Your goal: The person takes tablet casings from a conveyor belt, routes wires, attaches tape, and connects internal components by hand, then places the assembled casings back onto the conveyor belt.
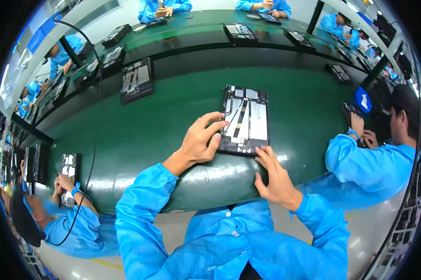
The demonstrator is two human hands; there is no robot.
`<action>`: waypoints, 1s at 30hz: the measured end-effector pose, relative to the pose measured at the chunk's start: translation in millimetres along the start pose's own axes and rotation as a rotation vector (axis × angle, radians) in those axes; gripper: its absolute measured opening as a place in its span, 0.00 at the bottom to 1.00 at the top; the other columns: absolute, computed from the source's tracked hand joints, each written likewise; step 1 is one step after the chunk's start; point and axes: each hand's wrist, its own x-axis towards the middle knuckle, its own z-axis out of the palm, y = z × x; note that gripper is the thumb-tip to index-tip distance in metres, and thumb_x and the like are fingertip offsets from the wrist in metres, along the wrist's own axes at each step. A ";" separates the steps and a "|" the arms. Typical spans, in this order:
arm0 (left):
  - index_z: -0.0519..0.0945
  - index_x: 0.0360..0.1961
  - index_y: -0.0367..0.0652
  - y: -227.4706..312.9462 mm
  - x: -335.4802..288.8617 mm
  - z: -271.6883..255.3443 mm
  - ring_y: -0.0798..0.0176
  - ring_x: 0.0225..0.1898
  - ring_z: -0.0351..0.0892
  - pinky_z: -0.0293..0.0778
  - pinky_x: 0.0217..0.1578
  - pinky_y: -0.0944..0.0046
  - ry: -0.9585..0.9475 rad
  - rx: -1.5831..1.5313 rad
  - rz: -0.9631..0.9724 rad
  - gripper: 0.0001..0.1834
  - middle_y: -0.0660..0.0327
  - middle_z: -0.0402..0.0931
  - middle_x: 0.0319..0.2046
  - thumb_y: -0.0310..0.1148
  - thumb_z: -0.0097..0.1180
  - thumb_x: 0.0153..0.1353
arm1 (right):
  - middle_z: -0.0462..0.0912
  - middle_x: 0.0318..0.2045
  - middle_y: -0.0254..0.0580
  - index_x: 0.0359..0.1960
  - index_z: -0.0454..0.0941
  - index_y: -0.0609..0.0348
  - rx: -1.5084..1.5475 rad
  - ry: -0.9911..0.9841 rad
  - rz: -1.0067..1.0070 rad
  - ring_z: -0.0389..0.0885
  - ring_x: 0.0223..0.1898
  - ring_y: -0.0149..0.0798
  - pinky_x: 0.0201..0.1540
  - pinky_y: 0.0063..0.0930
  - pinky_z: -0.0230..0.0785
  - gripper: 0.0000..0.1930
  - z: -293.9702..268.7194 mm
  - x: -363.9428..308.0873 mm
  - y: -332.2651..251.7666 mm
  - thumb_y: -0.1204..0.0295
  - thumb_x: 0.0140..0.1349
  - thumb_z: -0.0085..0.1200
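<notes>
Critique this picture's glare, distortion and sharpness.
Head view: glare whitens patches of the green tabletop near its front edge; head view: fisheye distortion arches the raised shelf's front edge, and the corners go black; head view: the opened tablet-like device at the left hand and right hand looks fairly sharp, while co-workers at upper right look small and soft.

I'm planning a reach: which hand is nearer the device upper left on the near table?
Left. The left hand is right of the upper-left device, at the left edge of the central device; the right hand is farther right, at its near edge.
</notes>
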 end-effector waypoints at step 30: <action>0.87 0.45 0.41 49.9 -10.9 -2.0 0.47 0.50 0.83 0.79 0.54 0.47 -0.135 0.104 0.063 0.17 0.54 0.83 0.46 0.28 0.62 0.52 | 0.80 0.30 0.37 0.37 0.90 0.63 0.268 -0.150 -0.004 0.74 0.27 0.28 0.31 0.28 0.66 0.07 2.2 141.8 63.3 0.77 0.63 0.59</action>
